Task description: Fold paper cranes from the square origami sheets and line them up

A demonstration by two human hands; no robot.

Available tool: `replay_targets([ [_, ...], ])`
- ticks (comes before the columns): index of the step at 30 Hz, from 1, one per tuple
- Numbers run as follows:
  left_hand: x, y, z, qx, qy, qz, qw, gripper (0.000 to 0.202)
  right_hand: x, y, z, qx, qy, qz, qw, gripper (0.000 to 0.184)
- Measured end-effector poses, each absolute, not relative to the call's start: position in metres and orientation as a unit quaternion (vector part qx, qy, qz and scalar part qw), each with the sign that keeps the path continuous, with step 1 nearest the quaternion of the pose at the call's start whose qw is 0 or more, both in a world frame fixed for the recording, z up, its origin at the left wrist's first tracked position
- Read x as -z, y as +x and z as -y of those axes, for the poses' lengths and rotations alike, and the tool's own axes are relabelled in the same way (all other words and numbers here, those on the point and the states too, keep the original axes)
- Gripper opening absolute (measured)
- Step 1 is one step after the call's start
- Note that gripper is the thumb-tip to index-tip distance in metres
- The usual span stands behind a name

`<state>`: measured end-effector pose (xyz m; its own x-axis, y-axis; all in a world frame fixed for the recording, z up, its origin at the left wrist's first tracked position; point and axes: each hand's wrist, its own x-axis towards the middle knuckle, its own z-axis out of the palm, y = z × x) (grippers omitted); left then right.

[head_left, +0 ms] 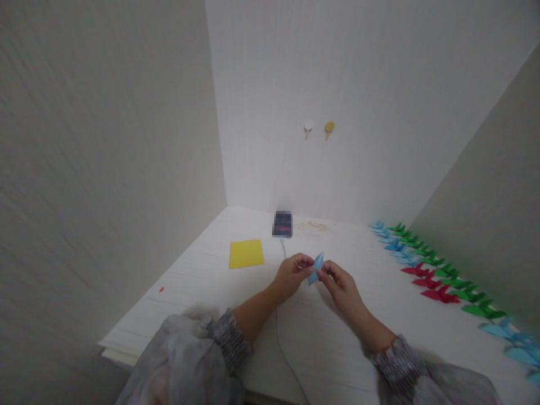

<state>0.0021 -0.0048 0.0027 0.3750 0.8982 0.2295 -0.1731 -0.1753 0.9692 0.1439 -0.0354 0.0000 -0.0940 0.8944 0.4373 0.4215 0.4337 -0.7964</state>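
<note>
A small light blue folded paper piece (315, 268) is held above the white table (202, 281) between both hands. My left hand (291, 275) pinches its left side with closed fingers. My right hand (341, 284) pinches its right side, fingers also closed. Both forearms reach in from the bottom edge in grey patterned sleeves.
A yellow paper square (246, 253) lies left of the hands. A small dark device (282, 224) with a cable (282, 343) sits at the back. Rows of folded paper figures, blue, green (447, 275) and red (430, 284), line the right side by the wall. Two hooks (318, 129) hang on the back wall.
</note>
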Motion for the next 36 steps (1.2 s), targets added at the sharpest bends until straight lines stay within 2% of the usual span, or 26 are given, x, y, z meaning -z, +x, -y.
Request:
replay_targets([
  [9,0.0011,0.0030,0.0059,-0.487,0.599,-0.356,0.526,0.027,-0.0047,0.1386,0.0371,-0.204,-0.504,0.687,0.483,0.019],
  [16,0.0012,0.0020,0.0056,-0.493,0.607,-0.378,0.496,0.023,-0.0049,0.1392,0.0375,-0.259,-0.481,0.684,0.482,0.018],
  [28,-0.0023,0.0031,0.0081,-0.488,0.541,-0.315,0.609,0.014,-0.0022,0.1403,0.0360,-0.395,-0.433,0.640,0.497,0.018],
  [36,-0.0042,0.0038,0.0090,-0.458,0.521,-0.285,0.661,0.024,-0.0031,0.1399,0.0347,-0.408,-0.433,0.629,0.501,0.019],
])
